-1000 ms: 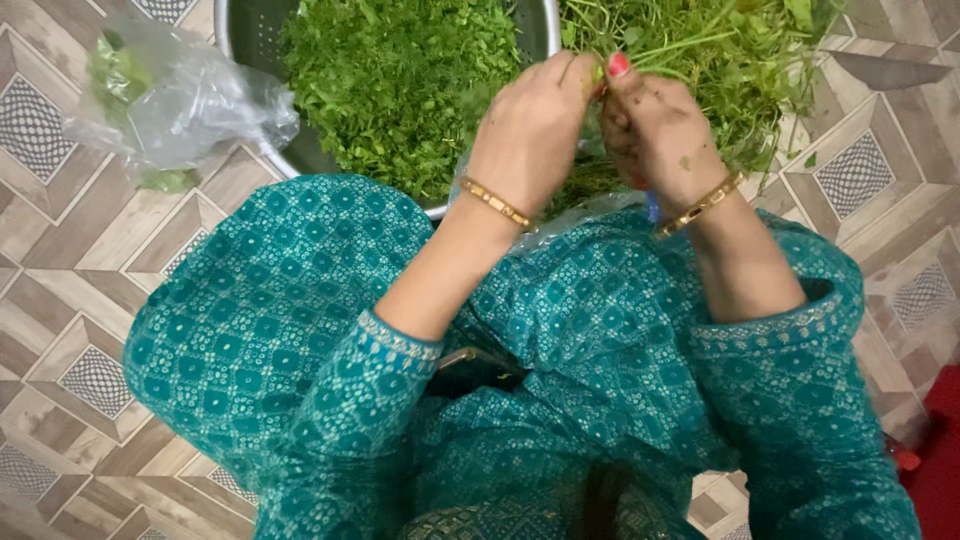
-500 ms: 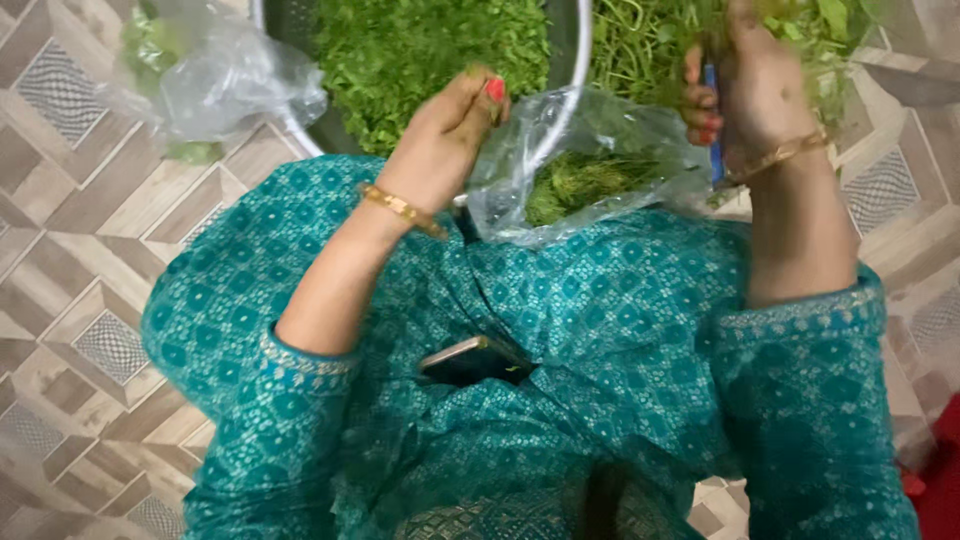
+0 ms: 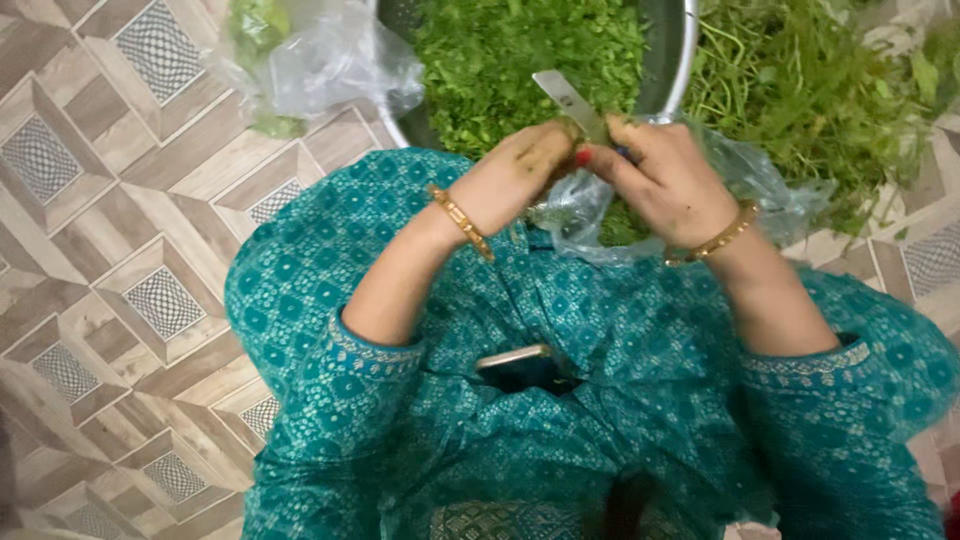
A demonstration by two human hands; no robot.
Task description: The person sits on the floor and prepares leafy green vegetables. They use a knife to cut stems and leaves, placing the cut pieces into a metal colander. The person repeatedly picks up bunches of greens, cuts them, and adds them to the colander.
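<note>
Patterned floor tiles, hands busy before the steel bowl [image 3: 678, 70].
Right hand [image 3: 668, 180] grips a knife [image 3: 570, 100]; left hand [image 3: 515, 175], clenched, touches it above a plastic bag [image 3: 750, 180].

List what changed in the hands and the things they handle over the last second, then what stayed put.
Half a second ago the hands were apart; now the left hand and right hand meet over the clear bag of greens on the lap. A knife blade now sticks up between them. The steel bowl of chopped greens, the stalk pile and the floor bag stayed put.
</note>
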